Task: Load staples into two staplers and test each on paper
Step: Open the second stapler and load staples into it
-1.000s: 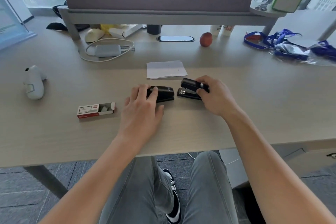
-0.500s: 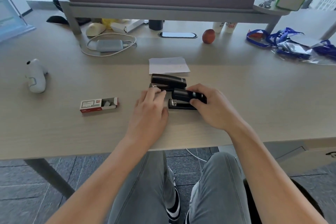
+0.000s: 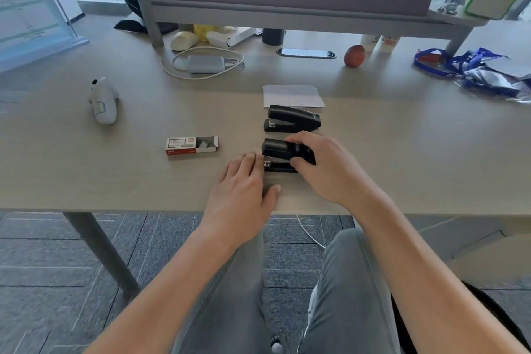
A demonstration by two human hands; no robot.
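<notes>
Pale wood bench (image 3: 402,158), front edge: right hand (image 3: 321,165) fingers clamped on near black plastic stapler (image 3: 283,154); left hand (image 3: 244,190) fingers loosely apart, empty. Loading pending; next, open its top.

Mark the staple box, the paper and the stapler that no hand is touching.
staple box (image 3: 192,145): head view, on its printed top face.
paper (image 3: 291,96): head view, middle of the sheet.
far stapler (image 3: 293,118): head view, on its black top arm.
</notes>
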